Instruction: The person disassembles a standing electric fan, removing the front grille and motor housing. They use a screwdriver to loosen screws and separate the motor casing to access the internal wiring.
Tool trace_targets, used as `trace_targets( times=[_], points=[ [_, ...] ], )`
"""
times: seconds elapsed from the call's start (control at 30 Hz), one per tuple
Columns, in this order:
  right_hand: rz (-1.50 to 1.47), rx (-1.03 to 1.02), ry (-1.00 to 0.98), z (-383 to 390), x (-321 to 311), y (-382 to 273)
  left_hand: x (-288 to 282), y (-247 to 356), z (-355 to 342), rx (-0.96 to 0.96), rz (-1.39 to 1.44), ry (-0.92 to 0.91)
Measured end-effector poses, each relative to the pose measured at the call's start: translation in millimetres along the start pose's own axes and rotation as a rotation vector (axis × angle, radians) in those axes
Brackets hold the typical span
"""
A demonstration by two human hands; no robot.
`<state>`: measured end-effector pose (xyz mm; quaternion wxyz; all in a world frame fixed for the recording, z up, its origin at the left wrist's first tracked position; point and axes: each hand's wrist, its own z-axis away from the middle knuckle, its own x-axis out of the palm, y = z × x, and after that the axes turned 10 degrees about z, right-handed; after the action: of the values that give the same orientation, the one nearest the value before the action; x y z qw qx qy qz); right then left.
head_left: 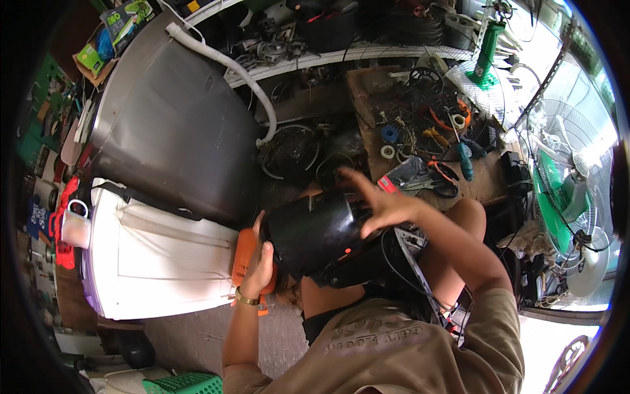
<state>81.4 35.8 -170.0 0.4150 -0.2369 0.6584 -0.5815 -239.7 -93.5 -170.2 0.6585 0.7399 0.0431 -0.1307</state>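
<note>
A glossy black cylindrical body lies sideways above my lap. My left hand grips its left end, with a watch on that wrist. At the opposite end, my right hand has its fingers spread and raised, the thumb at the cylinder's edge; whether the thumb touches cannot be told. Beneath the cylinder are another black part, a silver metal frame and dark cords. An orange object stands just behind my left hand.
A white box and steel panel are at left. A cluttered wooden bench with a screwdriver is ahead, below a shelf. Fan cages and a green blade stand at right, a green basket at lower left.
</note>
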Motion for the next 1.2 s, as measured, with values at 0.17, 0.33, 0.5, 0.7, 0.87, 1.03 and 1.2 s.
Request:
trace_targets(
  times=[0.17, 0.33, 0.5, 0.7, 0.87, 1.03, 1.2],
  points=[
    [0.016, -0.164, 0.06, -12.7, 27.8, -20.6, -8.2, -23.8, 16.0, -0.042, 0.069, 0.082],
    [0.07, -0.128, 0.101, -8.4, 25.4, -16.5, 2.8, -17.2, 13.4, -0.027, 0.152, 0.122],
    [0.138, -0.151, 0.202, 6.9, -0.5, -43.0, 0.1, -11.7, 26.3, -0.003, 0.254, 0.211],
    [0.349, -0.099, 0.745, 72.0, -101.3, -76.4, 2.3, -16.8, 40.6, 0.035, 0.337, 0.259],
    [1.286, 0.648, 1.295, 111.2, -193.3, -32.5, 4.2, -26.2, 44.8, 0.003, 0.27, 0.238],
    [1.502, 1.032, 1.321, 141.5, -224.7, 16.5, 5.7, -18.4, 36.7, 0.024, 0.285, 0.212],
    [0.826, 0.222, 1.06, 91.8, -96.4, 7.0, 9.5, 1.4, 37.4, 0.075, 0.275, 0.226]
  ],
)
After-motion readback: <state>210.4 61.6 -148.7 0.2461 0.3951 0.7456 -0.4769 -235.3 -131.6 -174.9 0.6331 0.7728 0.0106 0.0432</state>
